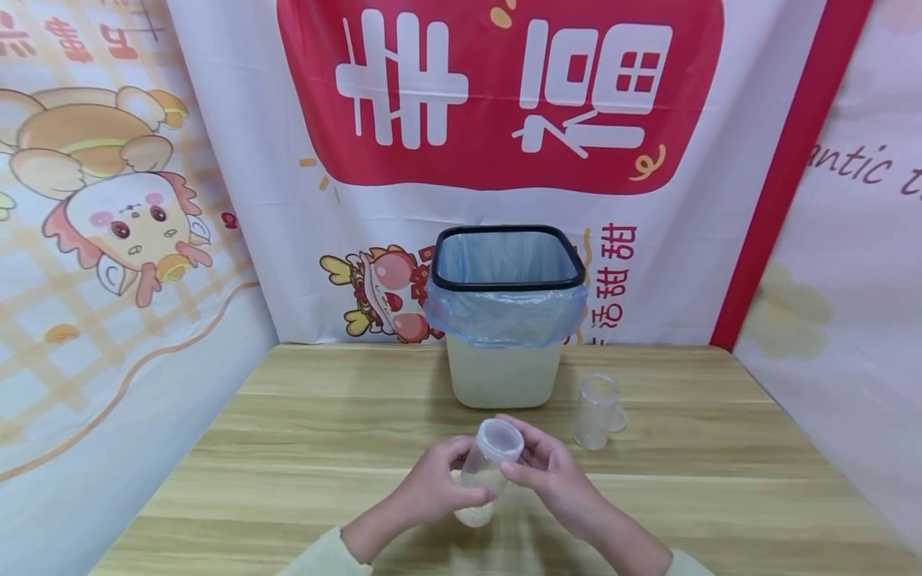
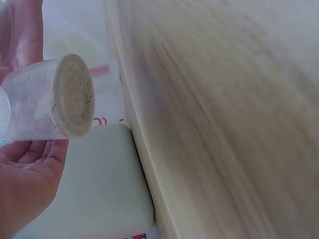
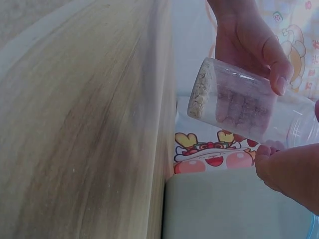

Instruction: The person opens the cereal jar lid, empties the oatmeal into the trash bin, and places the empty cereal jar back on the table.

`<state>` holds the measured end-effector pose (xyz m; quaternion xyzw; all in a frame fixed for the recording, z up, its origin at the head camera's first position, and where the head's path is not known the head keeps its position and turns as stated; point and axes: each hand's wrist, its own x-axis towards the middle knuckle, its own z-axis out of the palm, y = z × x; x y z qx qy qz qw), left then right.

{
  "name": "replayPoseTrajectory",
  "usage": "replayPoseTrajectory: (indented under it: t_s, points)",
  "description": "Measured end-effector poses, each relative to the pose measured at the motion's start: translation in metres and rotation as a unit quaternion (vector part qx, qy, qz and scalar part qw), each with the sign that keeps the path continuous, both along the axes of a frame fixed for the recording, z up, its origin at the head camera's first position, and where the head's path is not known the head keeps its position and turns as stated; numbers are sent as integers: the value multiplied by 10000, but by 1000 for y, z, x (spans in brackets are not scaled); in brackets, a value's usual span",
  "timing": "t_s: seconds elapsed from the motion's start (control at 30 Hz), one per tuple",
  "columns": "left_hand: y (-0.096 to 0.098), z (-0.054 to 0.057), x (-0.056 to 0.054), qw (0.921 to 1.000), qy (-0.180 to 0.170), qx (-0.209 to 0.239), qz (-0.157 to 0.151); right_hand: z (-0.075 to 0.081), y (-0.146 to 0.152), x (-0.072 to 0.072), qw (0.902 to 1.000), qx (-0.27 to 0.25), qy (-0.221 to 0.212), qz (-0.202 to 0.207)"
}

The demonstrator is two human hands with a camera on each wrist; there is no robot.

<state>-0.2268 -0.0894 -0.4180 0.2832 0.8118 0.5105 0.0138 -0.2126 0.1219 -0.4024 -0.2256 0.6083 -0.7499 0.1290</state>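
Observation:
A clear jar (image 1: pixel 481 475) with a translucent lid (image 1: pixel 500 438) is held tilted over the near part of the table, its top leaning away to the right. Pale beige, crumbly material (image 3: pixel 200 94) lies at its bottom end. My left hand (image 1: pixel 434 482) grips the jar's body, thumb on the near side and fingers round the other. Just below the lid, my right hand (image 1: pixel 553 472) holds the upper part, with its thumb against the near side. Both wrist views show the jar between the two hands, and its base touches nothing there.
Beyond the hands stands a cream bin (image 1: pixel 504 376) with a black rim (image 1: pixel 510 286) and a bluish liner (image 1: pixel 504 316). To its right a clear mug (image 1: pixel 595 420) with a handle stands on the wooden table (image 1: pixel 324 448). Printed cloths (image 1: pixel 238 160) hang behind and at both sides.

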Motion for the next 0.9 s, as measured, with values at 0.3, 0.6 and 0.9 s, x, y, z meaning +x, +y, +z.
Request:
replayPoseTrajectory:
  t_s: [0.3,0.6,0.9]
  points:
    - [8,0,0,9894,1102,-293,897,9,-23,15,9845,-592,-442,-1591]
    - [19,-6,4,9556,2229,-879,1713,3,-49,25,9501,-383,-894,-2965]
    - [20,-6,5,9485,2207,-1284,1877,1,-57,26,9450,-347,-1024,-3087]
